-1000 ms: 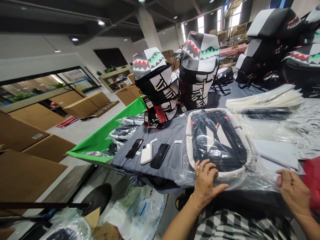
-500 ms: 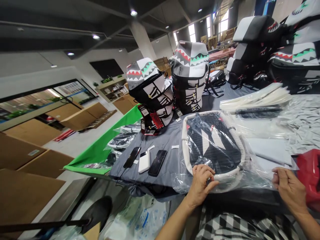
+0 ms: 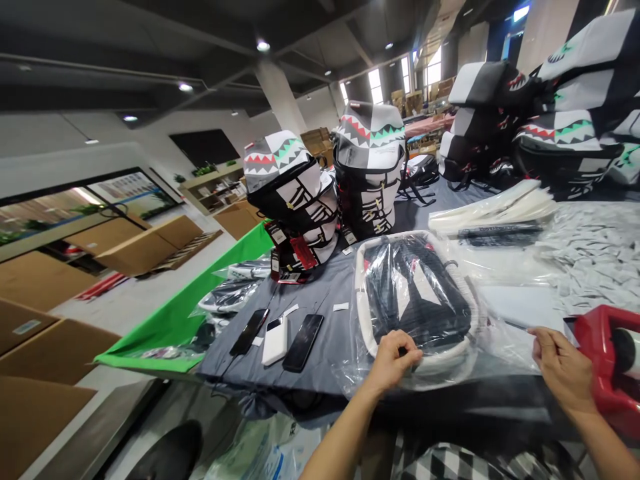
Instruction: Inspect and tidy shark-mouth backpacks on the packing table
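Note:
A black-and-white backpack with a white rim (image 3: 415, 300) lies flat on the table inside a transparent plastic bag (image 3: 500, 333). My left hand (image 3: 393, 362) pinches the plastic at the backpack's near white edge. My right hand (image 3: 563, 369) holds the bag's loose film farther right, with its fingertips together. Just right of that hand stands a red tape dispenser (image 3: 597, 360) with a white roll, partly cut off by the frame edge. Plastic covers the whole backpack, and its straps are hidden.
Several shark-mouth backpacks (image 3: 369, 170) stand stacked beyond the bag, with hang tags. Two phones (image 3: 303, 343) and a white power bank (image 3: 275, 341) lie on the grey tablecloth (image 3: 325, 280) to the left. Green cloth (image 3: 185, 320) hangs at the table's left edge. Cardboard boxes (image 3: 135, 247) stand beyond it.
My left hand has gone from lying spread on the bag to pinching the plastic. The view has swung, moving the scene left, and more of the red dispenser shows.

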The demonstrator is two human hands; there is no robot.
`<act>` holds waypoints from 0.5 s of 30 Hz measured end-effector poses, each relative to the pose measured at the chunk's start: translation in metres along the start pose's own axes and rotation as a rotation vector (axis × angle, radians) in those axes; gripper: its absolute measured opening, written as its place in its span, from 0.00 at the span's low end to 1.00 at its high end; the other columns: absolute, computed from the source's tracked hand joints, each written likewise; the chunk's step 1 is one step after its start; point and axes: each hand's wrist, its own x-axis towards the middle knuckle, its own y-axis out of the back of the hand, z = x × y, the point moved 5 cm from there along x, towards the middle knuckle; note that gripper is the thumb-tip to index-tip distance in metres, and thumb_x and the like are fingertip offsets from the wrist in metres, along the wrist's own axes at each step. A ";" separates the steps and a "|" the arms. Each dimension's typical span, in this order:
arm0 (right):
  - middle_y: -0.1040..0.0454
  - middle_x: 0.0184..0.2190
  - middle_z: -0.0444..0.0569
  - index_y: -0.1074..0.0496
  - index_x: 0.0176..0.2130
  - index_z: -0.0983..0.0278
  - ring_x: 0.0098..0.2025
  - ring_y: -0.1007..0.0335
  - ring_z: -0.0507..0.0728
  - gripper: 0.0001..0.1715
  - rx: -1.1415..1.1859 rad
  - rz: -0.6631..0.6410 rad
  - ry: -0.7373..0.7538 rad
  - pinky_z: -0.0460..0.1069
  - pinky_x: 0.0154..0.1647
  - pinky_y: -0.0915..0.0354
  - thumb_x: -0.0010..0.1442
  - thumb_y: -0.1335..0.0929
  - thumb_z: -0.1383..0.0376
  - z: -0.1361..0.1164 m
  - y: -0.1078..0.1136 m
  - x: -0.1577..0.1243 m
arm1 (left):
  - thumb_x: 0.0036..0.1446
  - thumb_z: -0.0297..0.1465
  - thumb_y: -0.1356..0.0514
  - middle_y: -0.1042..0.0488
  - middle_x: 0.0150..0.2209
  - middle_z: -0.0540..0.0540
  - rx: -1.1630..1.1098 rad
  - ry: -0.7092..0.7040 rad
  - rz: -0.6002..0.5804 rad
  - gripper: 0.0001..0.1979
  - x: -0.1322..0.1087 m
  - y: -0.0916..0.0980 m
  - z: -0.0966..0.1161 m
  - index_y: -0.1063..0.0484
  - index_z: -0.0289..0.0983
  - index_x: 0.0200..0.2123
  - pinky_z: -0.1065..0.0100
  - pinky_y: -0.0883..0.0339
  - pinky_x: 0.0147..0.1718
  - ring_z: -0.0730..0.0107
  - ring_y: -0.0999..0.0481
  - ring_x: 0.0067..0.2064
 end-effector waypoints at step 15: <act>0.21 0.35 0.48 0.28 0.44 0.64 0.36 0.21 0.54 0.16 -0.459 0.161 0.911 0.48 0.45 0.30 0.75 0.39 0.56 -0.014 0.050 -0.069 | 0.55 0.45 0.38 0.21 0.33 0.45 0.049 0.065 0.016 0.17 0.007 -0.011 -0.005 0.26 0.39 0.23 0.58 0.42 0.46 0.60 0.27 0.40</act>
